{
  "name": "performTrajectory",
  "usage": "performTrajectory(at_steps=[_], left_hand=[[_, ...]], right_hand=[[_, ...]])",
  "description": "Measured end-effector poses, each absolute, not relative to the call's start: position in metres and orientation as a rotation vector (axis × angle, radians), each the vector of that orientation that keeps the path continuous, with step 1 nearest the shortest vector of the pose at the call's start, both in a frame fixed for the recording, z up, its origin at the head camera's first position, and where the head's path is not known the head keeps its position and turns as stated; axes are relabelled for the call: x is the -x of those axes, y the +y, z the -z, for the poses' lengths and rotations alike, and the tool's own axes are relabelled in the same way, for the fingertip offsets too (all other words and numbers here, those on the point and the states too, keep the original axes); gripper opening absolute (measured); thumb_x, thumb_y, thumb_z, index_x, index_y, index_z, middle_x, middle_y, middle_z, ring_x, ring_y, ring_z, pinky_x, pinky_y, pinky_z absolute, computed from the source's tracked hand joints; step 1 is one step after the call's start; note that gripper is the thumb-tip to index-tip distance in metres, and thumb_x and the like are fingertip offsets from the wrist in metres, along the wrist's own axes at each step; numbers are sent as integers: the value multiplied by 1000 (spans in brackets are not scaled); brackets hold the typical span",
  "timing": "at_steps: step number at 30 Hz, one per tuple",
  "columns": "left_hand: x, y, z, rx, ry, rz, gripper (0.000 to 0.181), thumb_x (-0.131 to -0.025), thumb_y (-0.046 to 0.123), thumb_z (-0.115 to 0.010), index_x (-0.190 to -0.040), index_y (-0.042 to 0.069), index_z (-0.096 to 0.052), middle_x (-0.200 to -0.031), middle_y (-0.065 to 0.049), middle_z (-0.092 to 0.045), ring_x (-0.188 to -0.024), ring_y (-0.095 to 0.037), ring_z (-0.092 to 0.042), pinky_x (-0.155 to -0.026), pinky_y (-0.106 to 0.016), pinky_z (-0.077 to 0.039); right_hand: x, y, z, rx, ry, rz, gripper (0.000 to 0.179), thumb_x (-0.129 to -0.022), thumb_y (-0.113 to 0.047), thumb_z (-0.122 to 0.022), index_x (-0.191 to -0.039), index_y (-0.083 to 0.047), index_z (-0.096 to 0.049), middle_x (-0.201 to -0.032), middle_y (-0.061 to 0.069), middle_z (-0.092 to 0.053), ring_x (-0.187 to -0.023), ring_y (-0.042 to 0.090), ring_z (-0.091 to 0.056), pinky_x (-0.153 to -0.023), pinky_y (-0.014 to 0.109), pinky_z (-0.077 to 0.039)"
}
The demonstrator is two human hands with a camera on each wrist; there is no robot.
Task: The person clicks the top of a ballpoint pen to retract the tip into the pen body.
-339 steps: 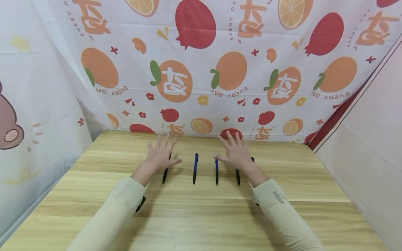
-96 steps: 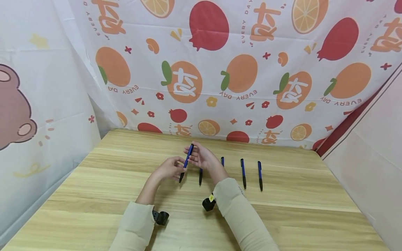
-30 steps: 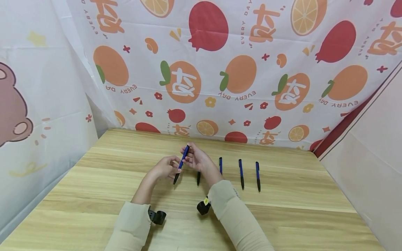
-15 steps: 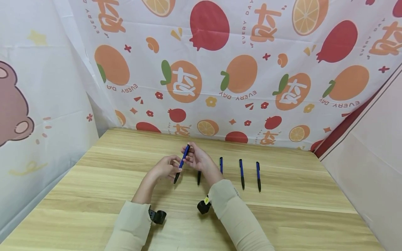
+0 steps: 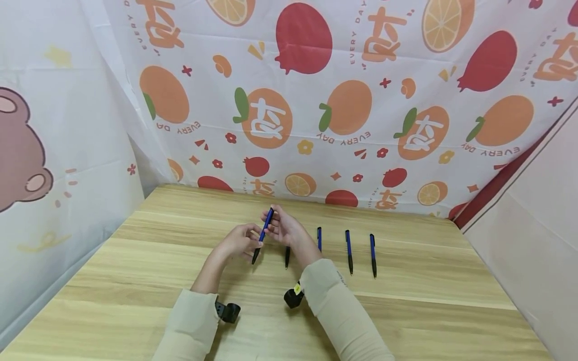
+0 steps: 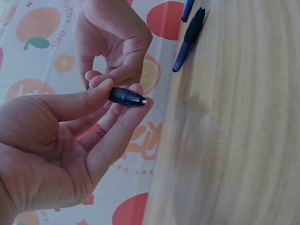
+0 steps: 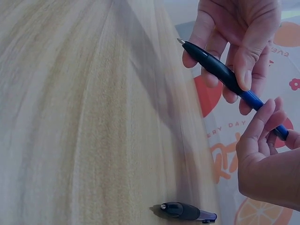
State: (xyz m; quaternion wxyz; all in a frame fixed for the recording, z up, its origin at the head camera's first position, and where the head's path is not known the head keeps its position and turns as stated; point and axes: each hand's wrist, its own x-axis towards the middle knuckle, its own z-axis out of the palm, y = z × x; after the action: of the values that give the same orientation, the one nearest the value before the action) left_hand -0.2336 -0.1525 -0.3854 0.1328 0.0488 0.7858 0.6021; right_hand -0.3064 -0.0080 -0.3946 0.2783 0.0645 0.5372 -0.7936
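A blue pen [image 5: 267,225] with a black grip is held at a slant above the table, between both hands. The left hand [image 5: 238,240] pinches it near the grip, thumb on one side and fingers on the other. The right hand [image 5: 291,233] holds the upper end, its thumb at the pen's top in the right wrist view. The metal tip [image 7: 181,41] sticks out past the left fingers. Several matching pens lie in a row to the right; the nearest pen [image 5: 287,258] is partly hidden by the right hand, another [image 5: 319,237] by the right forearm.
Two more pens, one [image 5: 349,252] beside the other [image 5: 373,255], lie fully visible at the row's right end. The wooden table [image 5: 429,321] meets a fruit-print cloth [image 5: 307,110] at its back edge. Black wrist cameras, left [image 5: 231,313] and right [image 5: 293,298], jut from the sleeves.
At first both hands were spread over the row of pens on the table. By 3.2 s ago the leftmost pen was raised between them; the grip has hardly changed since.
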Motion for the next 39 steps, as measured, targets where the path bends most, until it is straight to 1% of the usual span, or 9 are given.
performTrajectory(at_steps=[4,7,9,15,18,23,29,34,39], left_hand=[[233,-153,385,-147,2283,-1745,27,-87,-5,-54,-113,-11,-47,-88,-16,-54,-75,-28,-58,-63,-43,-54],[233,-153,385,-140,2288,-1744,26,-87,-5,-55,-112,-10,-48,-88,-16,-54,-75,-28,-58,-62,-43,-54],[233,-152,385,-131,2289,-1743,26,-88,-5,-54,-112,-10,-48,-88,-16,-54,-76,-28,-58,-62,-43,-54],[234,-151,384,-129,2296,-1733,27,-88,-5,-54,-114,-11,-48,-89,-17,-55,-75,-27,-58,-63,-42,-55],[234,-151,383,-135,2303,-1728,27,-88,-4,-55,-113,-11,-48,-89,-17,-55,-75,-26,-58,-63,-42,-54],[233,-152,382,-168,2307,-1721,28,-88,-4,-55,-114,-12,-47,-90,-19,-55,-76,-27,-59,-63,-43,-54],[233,-152,383,-133,2309,-1723,27,-87,-4,-55,-113,-10,-49,-89,-17,-56,-75,-26,-59,-62,-43,-55],[235,-151,385,-95,2303,-1731,28,-87,-4,-55,-114,-10,-49,-88,-15,-55,-74,-24,-59,-63,-42,-54],[235,-150,385,-72,2301,-1741,28,-87,-5,-55,-114,-11,-48,-91,-17,-56,-75,-25,-59,-64,-42,-54]], right_hand=[[307,-8,394,-175,1440,2123,34,-95,-35,-47,-102,-4,-59,-90,2,-63,-53,6,-47,-55,18,-50],[306,-8,394,-170,1446,2116,38,-96,-36,-45,-109,-2,-58,-89,2,-63,-55,6,-48,-56,18,-50],[306,-7,393,-167,1455,2110,41,-96,-37,-44,-113,-2,-57,-93,2,-63,-57,6,-48,-57,18,-50],[306,-7,392,-173,1452,2107,52,-96,-43,-43,-123,0,-52,-116,9,-58,-61,7,-47,-59,17,-49],[307,-7,392,-173,1447,2108,58,-95,-47,-41,-128,0,-49,-113,8,-59,-61,7,-47,-59,17,-49],[308,-7,394,-176,1449,2107,61,-94,-49,-43,-129,0,-48,-100,3,-61,-60,6,-47,-60,17,-49],[308,-8,394,-175,1451,2110,60,-94,-49,-42,-128,0,-49,-103,3,-61,-61,6,-47,-61,17,-49],[308,-10,395,-183,1437,2123,56,-93,-48,-44,-122,-1,-54,-104,4,-62,-60,6,-48,-60,17,-49],[307,-11,396,-160,1449,2129,52,-95,-43,-45,-121,1,-54,-109,8,-62,-61,7,-49,-59,17,-49]])
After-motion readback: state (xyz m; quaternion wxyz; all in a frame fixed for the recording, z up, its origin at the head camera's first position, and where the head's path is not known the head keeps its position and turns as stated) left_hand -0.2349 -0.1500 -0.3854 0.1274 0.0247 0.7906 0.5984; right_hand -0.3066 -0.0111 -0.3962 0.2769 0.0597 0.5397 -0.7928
